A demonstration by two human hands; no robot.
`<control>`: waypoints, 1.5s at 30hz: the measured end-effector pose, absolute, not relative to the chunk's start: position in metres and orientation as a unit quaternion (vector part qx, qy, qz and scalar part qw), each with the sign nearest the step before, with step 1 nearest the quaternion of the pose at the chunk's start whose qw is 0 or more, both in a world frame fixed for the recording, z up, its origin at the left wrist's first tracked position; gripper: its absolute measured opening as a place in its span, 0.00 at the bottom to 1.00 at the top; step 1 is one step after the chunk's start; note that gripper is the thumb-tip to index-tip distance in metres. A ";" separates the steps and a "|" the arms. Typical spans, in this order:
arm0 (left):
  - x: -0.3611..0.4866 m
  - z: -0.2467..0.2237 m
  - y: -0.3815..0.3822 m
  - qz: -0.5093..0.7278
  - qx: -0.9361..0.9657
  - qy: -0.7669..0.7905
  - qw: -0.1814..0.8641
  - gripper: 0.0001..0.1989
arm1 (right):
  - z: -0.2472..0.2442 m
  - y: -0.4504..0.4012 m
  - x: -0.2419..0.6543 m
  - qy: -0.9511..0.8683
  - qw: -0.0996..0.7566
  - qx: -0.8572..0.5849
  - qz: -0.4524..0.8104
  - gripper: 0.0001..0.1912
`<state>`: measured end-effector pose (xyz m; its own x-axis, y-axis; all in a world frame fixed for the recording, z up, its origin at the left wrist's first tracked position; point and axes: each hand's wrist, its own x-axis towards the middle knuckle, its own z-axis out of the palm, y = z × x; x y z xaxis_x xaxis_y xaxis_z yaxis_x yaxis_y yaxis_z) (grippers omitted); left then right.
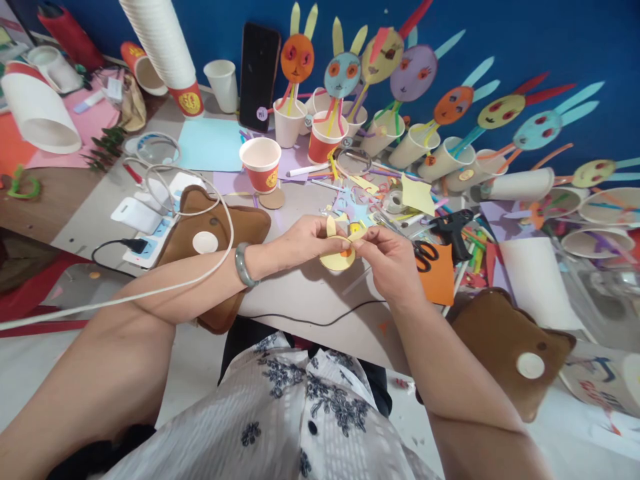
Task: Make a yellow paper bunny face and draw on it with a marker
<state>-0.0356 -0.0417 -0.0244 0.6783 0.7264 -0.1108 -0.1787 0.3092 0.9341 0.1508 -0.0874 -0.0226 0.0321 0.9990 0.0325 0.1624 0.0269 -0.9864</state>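
A small round yellow paper rabbit face (337,263) with an orange spot and two paper ears is held between my hands, just above the table. My left hand (307,239) pinches its left side near the ear, fingers closed. From the other side, my right hand (390,260) pinches the paper at the base of the right ear. Fingers partly cover the face. Black-handled scissors (426,257) and orange paper (437,283) lie right of my right hand. Beyond my hands, paper scraps and a yellow-capped item (355,228) are scattered.
Finished paper rabbits stand in paper cups (289,127) along the blue wall. A black glue gun (453,233) lies on the right. A red cup (261,163), phone (259,77), cup stack (163,47) and power strip (155,233) are left. A white cable (175,288) crosses my left forearm.
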 end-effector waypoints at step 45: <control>-0.034 -0.017 -0.045 0.282 0.523 0.342 0.728 0.04 | -0.024 -0.090 0.149 -0.535 0.456 -0.566 0.431 0.07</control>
